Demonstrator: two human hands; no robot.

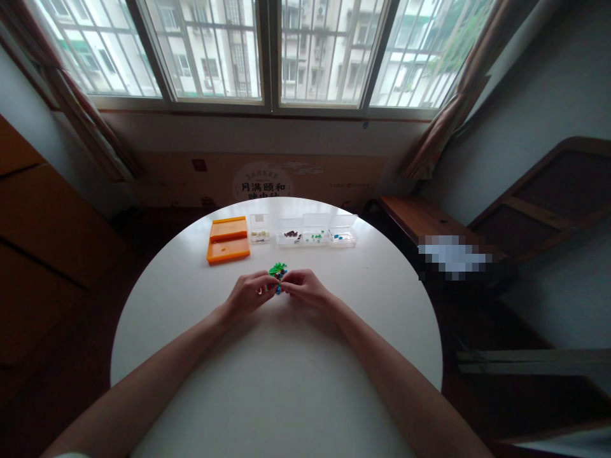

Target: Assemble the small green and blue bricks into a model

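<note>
Over the middle of the white table (pixel 267 381), both hands meet around a small building-brick model (pixel 278 270) with a bright green top and darker, blue and red bits below. My left hand (pixel 249 289) has its fingers closed on the model's left side. From the right, my right hand (pixel 305 286) pinches at the model's lower right, thumb and fingertips together. Whether a separate small piece sits in that pinch is too small to tell. The fingers hide much of the model's lower half.
An orange tray (pixel 230 259) lies behind my left hand. Clear plastic boxes stand in a row beyond the model, holding cream pieces (pixel 260 234), dark brown pieces (pixel 292 235), green pieces (pixel 315 238) and blue pieces (pixel 338 236). A wooden bench (pixel 405 213) is off to the right.
</note>
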